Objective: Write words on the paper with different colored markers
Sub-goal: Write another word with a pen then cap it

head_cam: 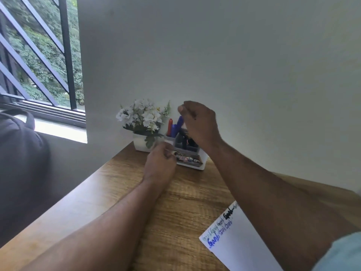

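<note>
A white desk organizer (197, 163) stands at the back of the wooden table (175, 212), with a red marker (170, 127), blue markers (174, 130) and dark ones upright in it. My right hand (199, 124) hovers over the organizer with its fingertips pinched together. A tilted blue marker (180, 120) sits just under them, and contact is unclear. My left hand (160, 163) is curled against the organizer's front left corner, thumb on top. A white paper (244, 243) with blue, black and green words lies near me on the right, partly under my right arm.
A white pot of white flowers (143, 122) stands left of the organizer, against the wall. A barred window (39, 55) lies to the left. A dark rounded object (21, 153) sits beyond the table's left edge.
</note>
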Demonstrator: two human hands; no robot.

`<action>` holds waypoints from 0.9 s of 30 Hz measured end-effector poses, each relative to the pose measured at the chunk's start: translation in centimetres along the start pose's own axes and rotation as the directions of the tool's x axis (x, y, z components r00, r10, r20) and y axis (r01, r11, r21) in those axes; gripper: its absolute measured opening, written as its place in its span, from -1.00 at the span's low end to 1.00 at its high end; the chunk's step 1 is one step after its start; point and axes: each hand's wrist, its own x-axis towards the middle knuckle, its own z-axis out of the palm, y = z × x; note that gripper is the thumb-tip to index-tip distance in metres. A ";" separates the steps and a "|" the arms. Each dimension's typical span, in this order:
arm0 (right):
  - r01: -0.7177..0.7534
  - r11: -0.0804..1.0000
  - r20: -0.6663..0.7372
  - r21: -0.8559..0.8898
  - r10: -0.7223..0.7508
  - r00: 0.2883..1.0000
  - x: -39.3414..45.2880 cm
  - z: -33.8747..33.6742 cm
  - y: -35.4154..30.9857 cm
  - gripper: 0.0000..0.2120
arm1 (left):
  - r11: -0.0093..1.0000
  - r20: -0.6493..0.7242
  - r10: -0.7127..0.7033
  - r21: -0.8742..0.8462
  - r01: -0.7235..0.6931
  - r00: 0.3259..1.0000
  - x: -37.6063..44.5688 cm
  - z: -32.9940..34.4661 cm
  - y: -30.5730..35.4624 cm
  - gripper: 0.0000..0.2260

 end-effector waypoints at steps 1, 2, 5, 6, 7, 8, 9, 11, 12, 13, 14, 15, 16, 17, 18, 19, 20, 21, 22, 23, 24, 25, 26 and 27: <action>-0.026 0.999 -0.024 0.041 0.027 0.999 -0.7 -0.9 -0.4 -0.86 | 1.000 0.010 0.006 0.024 -0.006 1.000 -0.1 -0.1 0.0 -0.83; -0.050 0.997 -0.044 0.053 0.053 0.998 -1.5 -2.0 -0.6 -0.84 | 0.998 0.022 0.027 0.047 -0.028 0.999 -0.4 -0.2 0.2 -0.86; -0.128 0.991 -0.019 -0.045 0.127 0.992 -5.7 -6.1 -1.6 -0.83 | 0.978 0.111 0.132 0.149 -0.148 0.985 -2.0 -1.1 1.2 -0.86; -0.145 0.985 -0.011 -0.093 0.144 0.989 -7.5 -7.4 -1.7 -0.85 | 0.960 0.174 0.161 0.202 -0.195 0.972 -2.8 -1.2 1.6 -0.85; -0.162 0.977 -0.005 -0.136 0.163 0.987 -9.5 -8.8 -1.9 -0.86 | 0.937 0.248 0.178 0.252 -0.241 0.952 -4.1 -1.4 2.2 -0.83; -0.187 0.965 0.007 -0.183 0.192 0.981 -11.3 -10.0 -2.0 -0.87 | 0.912 0.316 0.183 0.300 -0.281 0.931 -5.3 -1.4 2.7 -0.82; -0.215 0.950 0.027 -0.226 0.227 0.973 -13.2 -11.1 -2.0 -0.87 | 0.885 0.373 0.181 0.342 -0.317 0.910 -6.9 -1.4 3.2 -0.80; -0.246 0.920 0.094 -0.306 0.286 0.954 -16.0 -12.2 -1.1 -0.87 | 0.827 0.442 0.179 0.417 -0.378 0.879 -9.3 -1.2 3.9 -0.75; -0.254 0.909 0.127 -0.330 0.309 0.943 -17.6 -12.5 -0.6 -0.88 | 0.792 0.482 0.175 0.449 -0.413 0.859 -10.5 -1.2 4.1 -0.71; -0.259 0.905 0.158 -0.338 0.326 0.932 -18.9 -12.6 -0.3 -0.89 | 0.763 0.525 0.161 0.472 -0.442 0.836 -11.4 -1.3 4.3 -0.69; -0.263 0.902 0.180 -0.342 0.338 0.924 -20.0 -12.6 0.3 -0.88 | 0.739 0.558 0.146 0.488 -0.465 0.817 -12.0 -1.4 4.5 -0.67; -0.264 0.900 0.202 -0.348 0.347 0.916 -20.9 -12.5 0.7 -0.85 | 0.718 0.581 0.129 0.504 -0.480 0.804 -12.2 -1.4 4.5 -0.66; -0.256 0.898 0.227 -0.359 0.350 0.909 -21.3 -12.4 1.0 -0.82 | 0.695 0.594 0.123 0.520 -0.497 0.795 -12.2 -1.5 4.6 -0.64; -0.250 0.890 0.250 -0.382 0.359 0.899 -21.6 -12.3 1.2 -0.78 | 0.671 0.605 0.114 0.539 -0.510 0.788 -12.1 -1.4 4.6 -0.62; -0.244 0.879 0.265 -0.409 0.371 0.890 -21.5 -12.2 1.3 -0.72 | 0.651 0.612 0.104 0.554 -0.519 0.784 -11.9 -1.3 4.5 -0.60; -0.229 0.870 0.278 -0.436 0.372 0.886 -21.4 -12.1 1.5 -0.67 | 0.640 0.626 0.086 0.562 -0.524 0.775 -11.7 -1.1 4.4 -0.58; -0.216 0.860 0.285 -0.463 0.375 0.882 -21.3 -11.9 1.7 -0.65 | 0.629 0.641 0.066 0.569 -0.530 0.765 -11.6 -0.9 4.1 -0.56; -0.194 0.852 0.288 -0.486 0.365 0.885 -21.4 -11.8 1.9 -0.65 | 0.614 0.651 0.055 0.576 -0.539 0.757 -11.5 -0.8 4.0 -0.56; -0.169 0.846 0.291 -0.505 0.352 0.889 -21.4 -11.6 2.2 -0.66 | 0.597 0.658 0.046 0.585 -0.548 0.752 -11.3 -0.6 3.7 -0.56; -0.148 0.842 0.293 -0.519 0.338 0.895 -21.3 -11.5 2.4 -0.67 | 0.581 0.659 0.042 0.595 -0.555 0.751 -11.1 -0.6 3.6 -0.57; -0.133 0.837 0.298 -0.531 0.332 0.895 -21.3 -11.3 2.6 -0.66 | 0.572 0.659 0.035 0.603 -0.556 0.751 -10.9 -0.5 3.4 -0.57; -0.116 0.829 0.307 -0.547 0.328 0.894 -21.4 -11.3 2.6 -0.66 | 0.571 0.657 0.033 0.606 -0.553 0.753 -11.0 -0.4 3.2 -0.57; -0.092 0.830 0.314 -0.550 0.308 0.898 -21.5 -11.4 2.5 -0.66 | 0.582 0.651 0.042 0.600 -0.548 0.758 -11.2 -0.4 3.1 -0.57; -0.087 0.831 0.312 -0.550 0.301 0.901 -21.4 -11.5 2.6 -0.66 | 0.605 0.650 0.042 0.588 -0.537 0.759 -11.2 -0.4 3.0 -0.58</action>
